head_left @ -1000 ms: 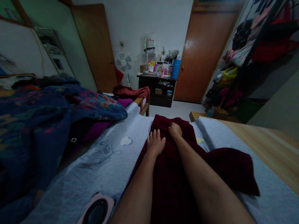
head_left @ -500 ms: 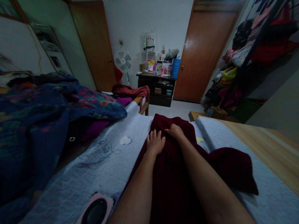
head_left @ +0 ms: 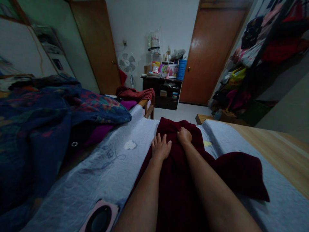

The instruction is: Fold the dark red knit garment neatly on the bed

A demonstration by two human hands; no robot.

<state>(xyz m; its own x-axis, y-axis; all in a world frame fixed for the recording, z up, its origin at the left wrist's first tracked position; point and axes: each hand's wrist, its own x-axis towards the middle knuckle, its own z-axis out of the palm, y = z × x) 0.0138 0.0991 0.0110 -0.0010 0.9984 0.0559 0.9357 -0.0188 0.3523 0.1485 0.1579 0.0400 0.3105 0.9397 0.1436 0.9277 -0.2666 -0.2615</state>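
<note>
A maroon garment (head_left: 178, 187) lies spread lengthwise on the bed in front of me, and what looks like a sleeve (head_left: 241, 172) sticks out to the right. Near its far end my left hand (head_left: 161, 147) rests flat on the cloth, fingers spread. To the right of it, my right hand (head_left: 184, 135) is closed, its curled fingers against the same fabric; they appear to grip it, though the fingertips are hidden. My forearms cover part of the garment.
Under the garment is a light grey-blue bed cover (head_left: 101, 170), with a bare wooden board (head_left: 277, 141) along the right. A pink-edged device with a black round face (head_left: 100, 217) lies at lower left. Piled floral clothes (head_left: 38, 129) fill the left side. A fan (head_left: 127, 62) stands behind.
My right hand has moved slightly to the right, away from my left hand, and its fingers have curled in more. My left hand has barely moved.
</note>
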